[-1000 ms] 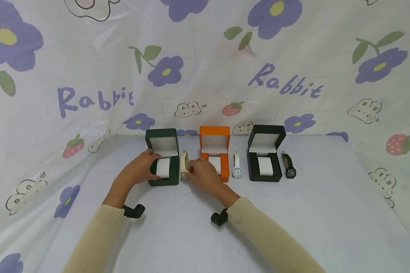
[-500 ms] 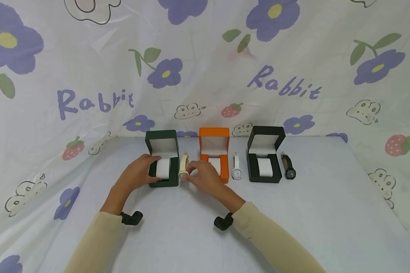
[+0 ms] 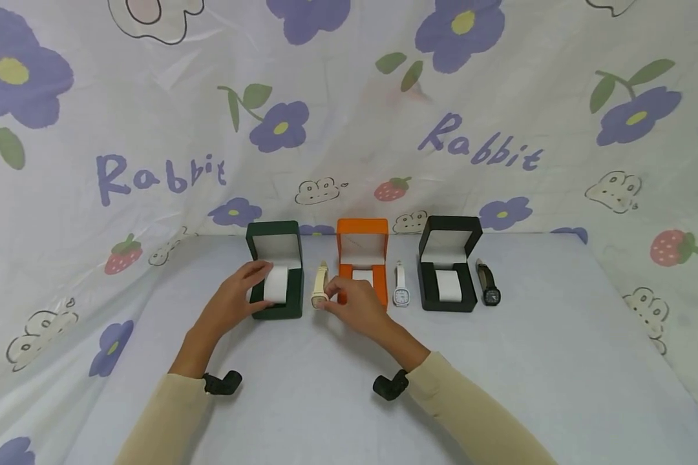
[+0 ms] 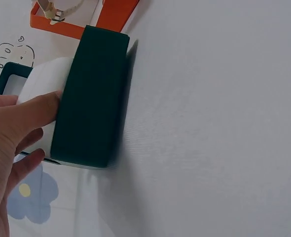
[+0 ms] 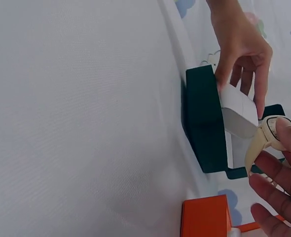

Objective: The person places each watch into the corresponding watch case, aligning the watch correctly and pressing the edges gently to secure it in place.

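My left hand (image 3: 228,302) pinches a white watch cushion (image 3: 276,284) between thumb and fingers. The cushion sits partly raised out of the open green watch box (image 3: 295,298), as the right wrist view shows of the cushion (image 5: 240,109). Thumb and fingers of my right hand (image 3: 357,305) pinch a cream wristwatch (image 3: 320,284) by its case, just right of that box. Its strap (image 5: 255,148) hangs down in the right wrist view. Behind my right hand stands an open orange watch box (image 3: 380,274), with its white cushion partly hidden.
A white wristwatch (image 3: 401,287) lies right of the orange box. Farther right are an open black watch box (image 3: 471,294) with a white cushion and a black wristwatch (image 3: 488,284). A patterned cloth (image 3: 349,129) hangs behind the white table (image 3: 314,400).
The cream watch has come up off the table and shifted slightly right in my right hand. The white cushion has risen a little in my left hand.
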Tool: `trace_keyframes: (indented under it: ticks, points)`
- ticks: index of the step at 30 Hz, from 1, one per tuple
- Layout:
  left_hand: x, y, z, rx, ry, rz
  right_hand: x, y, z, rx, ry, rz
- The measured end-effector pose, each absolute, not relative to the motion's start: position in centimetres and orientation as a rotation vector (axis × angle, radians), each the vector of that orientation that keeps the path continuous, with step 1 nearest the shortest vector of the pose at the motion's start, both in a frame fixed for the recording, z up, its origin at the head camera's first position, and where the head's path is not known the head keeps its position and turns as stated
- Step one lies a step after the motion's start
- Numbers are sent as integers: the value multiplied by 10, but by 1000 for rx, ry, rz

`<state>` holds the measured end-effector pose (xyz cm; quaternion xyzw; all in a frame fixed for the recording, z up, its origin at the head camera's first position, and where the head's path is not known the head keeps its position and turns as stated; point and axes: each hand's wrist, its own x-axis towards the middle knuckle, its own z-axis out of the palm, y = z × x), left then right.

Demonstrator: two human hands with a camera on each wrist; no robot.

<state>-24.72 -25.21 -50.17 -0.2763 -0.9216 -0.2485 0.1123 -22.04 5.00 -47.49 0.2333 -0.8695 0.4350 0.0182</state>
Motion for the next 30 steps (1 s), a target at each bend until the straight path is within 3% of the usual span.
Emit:
trace_keyframes:
  ticks: [15,30]
  points:
    - [-232,-245,-495,-811,-2465,-986,-207,71,-473,589,-2581,1665]
    - [-197,-180,-475,-730,-2368,-1713,-193,103,-452,454,-2508,1770]
